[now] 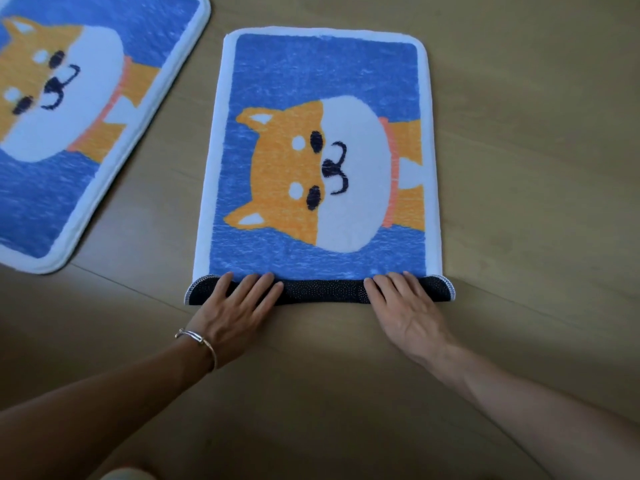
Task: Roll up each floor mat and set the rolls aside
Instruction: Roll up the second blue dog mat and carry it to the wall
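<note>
Left hand [235,306] and right hand [405,303] — fingers straight, apparently pressing — rest on the turned-over dark edge [322,291] of the near mat [311,81].

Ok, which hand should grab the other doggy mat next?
The left hand, probably: the second blue dog-print floor mat lies on its side; the right hand presses the far end of the dark rolled edge.

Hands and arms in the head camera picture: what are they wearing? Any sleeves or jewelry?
No sleeves show: both arms are bare up to the picture's edge, and there are no gloves. The left hand has a thin silver bracelet around its wrist. The right hand wears nothing, no watch or band. I see no rings on the fingers.
</note>
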The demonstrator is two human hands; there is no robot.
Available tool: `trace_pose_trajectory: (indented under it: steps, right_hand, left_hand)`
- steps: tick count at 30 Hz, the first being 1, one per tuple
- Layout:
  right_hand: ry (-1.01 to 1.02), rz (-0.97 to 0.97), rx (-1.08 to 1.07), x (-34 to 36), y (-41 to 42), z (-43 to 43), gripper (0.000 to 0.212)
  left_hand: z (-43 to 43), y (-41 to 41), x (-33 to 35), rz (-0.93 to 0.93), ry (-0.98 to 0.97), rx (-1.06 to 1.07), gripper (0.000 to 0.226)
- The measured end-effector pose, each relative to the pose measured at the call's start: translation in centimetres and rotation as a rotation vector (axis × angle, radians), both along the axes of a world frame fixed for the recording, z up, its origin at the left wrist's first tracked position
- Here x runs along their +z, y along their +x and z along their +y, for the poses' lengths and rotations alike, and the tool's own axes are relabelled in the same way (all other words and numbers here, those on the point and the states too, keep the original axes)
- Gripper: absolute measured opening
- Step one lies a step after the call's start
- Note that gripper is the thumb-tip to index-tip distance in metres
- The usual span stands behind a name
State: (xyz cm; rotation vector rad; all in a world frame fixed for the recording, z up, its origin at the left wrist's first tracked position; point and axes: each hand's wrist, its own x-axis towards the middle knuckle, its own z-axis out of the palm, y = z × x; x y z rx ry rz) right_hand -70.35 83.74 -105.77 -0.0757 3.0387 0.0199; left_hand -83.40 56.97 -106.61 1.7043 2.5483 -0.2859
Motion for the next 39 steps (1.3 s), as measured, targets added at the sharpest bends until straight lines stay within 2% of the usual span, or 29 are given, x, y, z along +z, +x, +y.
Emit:
trace_pose_trajectory:
  steps: [3,9,12,16,18,21,25,30,35,39]
  right_hand:
    - [-0.003,-0.024,-0.056,-0.2,-0.9,0.0,0.02]
    - [-0.069,-0.134,-0.115,0.1,-1.9,0.4,0.023]
    - [-0.115,-0.095,-0.09,-0.2,-1.4,1.1,0.013]
    - [-0.15,-0.053,-0.08,-0.8,-0.4,1.2,0.042]
    - [-0.142,-0.069,-0.071,-1.0,0.0,1.4,0.049]
    - [-0.117,-0.111,-0.056,-0.5,0.1,1.6,0.052]
    - [-0.081,-0.118,-0.048,-0.1,-0.2,1.5,0.064]
    - [-0.001,-0.104,-0.109,0.1,-1.1,0.0,0.053]
    - [-0.064,-0.138,-0.123,-0.4,-1.6,0.3,0.067]
    - [-0.164,-0.294,-0.098,0.9,-2.5,1.1,0.049]
  left_hand:
    - [1.3,-1.5,-0.5,-0.025,-0.004,0.056,0.051]
    - [2.7,-2.2,-0.3,-0.107,-0.221,0.118,0.071]
    - [2.5,-1.8,-0.4,-0.194,-0.125,0.112,0.062]
    - [1.8,-2.4,-1.4,-0.208,0.062,0.044,0.052]
    - [1.9,-2.7,-1.2,-0.205,0.084,0.017,0.054]
    - [2.4,-2.8,-0.6,-0.099,0.111,-0.008,0.046]
    - [3.3,-2.1,0.6,-0.057,0.062,-0.003,0.043]
    - [3.0,-1.0,0.5,0.033,-0.01,-0.04,0.058]
    - [3.8,-0.1,0.5,0.098,-0.042,-0.031,0.071]
    - [4.9,-1.2,0.7,-0.039,0.034,0.036,0.061]
